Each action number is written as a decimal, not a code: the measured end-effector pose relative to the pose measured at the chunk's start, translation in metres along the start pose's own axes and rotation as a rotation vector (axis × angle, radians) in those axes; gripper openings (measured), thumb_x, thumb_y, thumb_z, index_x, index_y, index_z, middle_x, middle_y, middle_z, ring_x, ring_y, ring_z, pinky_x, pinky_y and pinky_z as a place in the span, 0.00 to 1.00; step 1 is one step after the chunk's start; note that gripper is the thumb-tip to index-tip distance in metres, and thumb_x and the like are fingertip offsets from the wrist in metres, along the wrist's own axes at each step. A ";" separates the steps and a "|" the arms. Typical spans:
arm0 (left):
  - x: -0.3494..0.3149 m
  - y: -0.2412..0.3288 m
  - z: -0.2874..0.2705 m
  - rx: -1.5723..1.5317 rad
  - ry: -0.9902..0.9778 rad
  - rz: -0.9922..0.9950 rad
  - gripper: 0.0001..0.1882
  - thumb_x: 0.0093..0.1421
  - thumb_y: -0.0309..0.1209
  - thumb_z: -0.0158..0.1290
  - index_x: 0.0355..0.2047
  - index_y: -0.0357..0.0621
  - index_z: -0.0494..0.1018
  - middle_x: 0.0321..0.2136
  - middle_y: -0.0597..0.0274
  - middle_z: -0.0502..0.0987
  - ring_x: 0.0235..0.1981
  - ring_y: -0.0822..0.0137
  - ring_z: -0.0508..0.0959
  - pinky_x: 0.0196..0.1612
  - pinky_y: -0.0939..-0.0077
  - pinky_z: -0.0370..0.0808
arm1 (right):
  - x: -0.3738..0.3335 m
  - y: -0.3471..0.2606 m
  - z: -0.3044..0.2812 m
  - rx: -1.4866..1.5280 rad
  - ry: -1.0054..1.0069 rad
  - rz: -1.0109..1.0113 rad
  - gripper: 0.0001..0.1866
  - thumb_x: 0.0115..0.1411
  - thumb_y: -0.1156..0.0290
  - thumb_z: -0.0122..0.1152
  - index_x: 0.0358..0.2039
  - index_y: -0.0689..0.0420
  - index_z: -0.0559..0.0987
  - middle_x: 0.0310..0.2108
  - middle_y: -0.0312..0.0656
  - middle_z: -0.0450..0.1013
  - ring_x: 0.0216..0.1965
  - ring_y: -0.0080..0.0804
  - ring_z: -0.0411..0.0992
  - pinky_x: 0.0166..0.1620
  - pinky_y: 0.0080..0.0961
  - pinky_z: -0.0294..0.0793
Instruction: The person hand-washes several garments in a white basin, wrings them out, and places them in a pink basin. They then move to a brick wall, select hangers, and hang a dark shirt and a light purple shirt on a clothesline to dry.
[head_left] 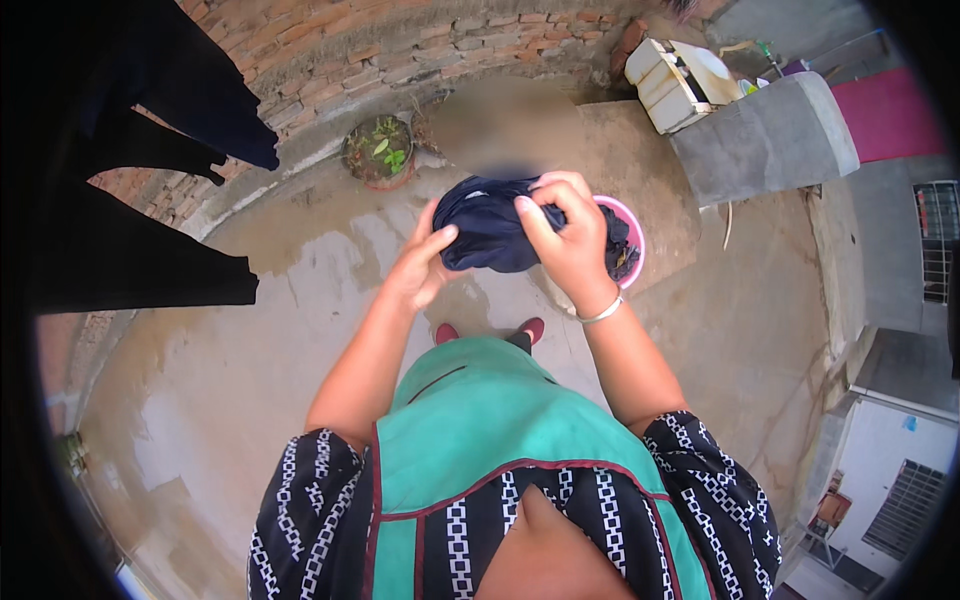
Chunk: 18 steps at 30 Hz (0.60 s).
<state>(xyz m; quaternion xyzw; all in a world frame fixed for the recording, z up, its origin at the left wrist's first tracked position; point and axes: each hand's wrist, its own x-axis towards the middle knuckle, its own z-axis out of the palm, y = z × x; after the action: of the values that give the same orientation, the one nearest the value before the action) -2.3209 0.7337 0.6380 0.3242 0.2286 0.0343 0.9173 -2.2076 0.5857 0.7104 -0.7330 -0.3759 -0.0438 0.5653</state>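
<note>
A bunched dark navy garment [490,232] is held up in front of me between both hands; its exact kind does not show. My left hand [428,258] grips its left side, thumb on top and fingers beneath. Around the right side of the cloth my right hand [568,232] is closed, thumb and curled fingers pressing into it. Behind and below my right hand stands a pink basin [634,222] on the ground, with dark clothes [622,252] in it. My right hand and wrist cover part of the basin.
Dark clothes [150,220] hang at the left. A potted plant [380,148] stands by the brick wall [400,60]. Toward the far right are a rusty white appliance [668,92], a grey cloth [770,140] and a magenta cloth [890,115]. The concrete floor [250,400] looks wet in places.
</note>
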 end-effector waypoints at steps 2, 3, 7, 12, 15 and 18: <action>0.003 0.002 -0.001 -0.193 -0.155 0.039 0.39 0.48 0.30 0.59 0.59 0.48 0.53 0.52 0.57 0.64 0.52 0.61 0.67 0.52 0.65 0.66 | 0.006 -0.006 -0.011 0.083 0.003 -0.030 0.06 0.51 0.76 0.60 0.23 0.62 0.72 0.30 0.43 0.69 0.34 0.30 0.69 0.40 0.22 0.67; 0.007 0.006 0.005 -0.216 -0.199 0.092 0.38 0.47 0.29 0.59 0.58 0.47 0.54 0.52 0.57 0.64 0.51 0.61 0.67 0.52 0.66 0.66 | 0.006 -0.006 -0.017 0.220 0.012 0.009 0.06 0.54 0.75 0.57 0.24 0.63 0.72 0.31 0.41 0.70 0.35 0.29 0.68 0.41 0.21 0.66; -0.001 0.034 0.048 0.053 -0.233 0.307 0.34 0.43 0.26 0.61 0.52 0.47 0.60 0.50 0.59 0.65 0.50 0.64 0.67 0.53 0.69 0.65 | 0.003 0.005 -0.031 0.895 0.270 0.363 0.12 0.65 0.66 0.43 0.31 0.61 0.69 0.31 0.43 0.70 0.36 0.29 0.69 0.43 0.27 0.70; -0.015 0.047 0.104 1.024 -0.445 1.027 0.24 0.37 0.26 0.60 0.38 0.45 0.66 0.49 0.53 0.65 0.48 0.53 0.69 0.52 0.66 0.66 | -0.001 0.041 -0.024 1.364 0.093 0.908 0.13 0.64 0.66 0.43 0.45 0.58 0.69 0.33 0.46 0.73 0.34 0.34 0.73 0.41 0.31 0.75; -0.027 0.039 0.128 1.146 -0.595 1.184 0.19 0.33 0.26 0.58 0.29 0.43 0.68 0.39 0.54 0.71 0.45 0.52 0.71 0.49 0.62 0.67 | 0.013 0.035 -0.020 1.404 -0.419 0.943 0.17 0.62 0.68 0.46 0.50 0.60 0.68 0.34 0.41 0.73 0.37 0.27 0.72 0.41 0.23 0.73; -0.030 0.022 0.135 1.241 -0.748 1.167 0.19 0.30 0.26 0.58 0.26 0.42 0.68 0.33 0.56 0.72 0.38 0.53 0.73 0.42 0.61 0.70 | 0.029 0.039 -0.022 0.723 -0.732 0.761 0.17 0.60 0.69 0.46 0.48 0.62 0.70 0.29 0.36 0.71 0.33 0.22 0.68 0.39 0.19 0.70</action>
<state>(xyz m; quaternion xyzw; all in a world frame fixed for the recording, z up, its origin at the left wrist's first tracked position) -2.2862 0.6665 0.7562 0.8103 -0.3039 0.2551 0.4312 -2.1556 0.5781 0.7020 -0.5457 -0.2493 0.5427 0.5878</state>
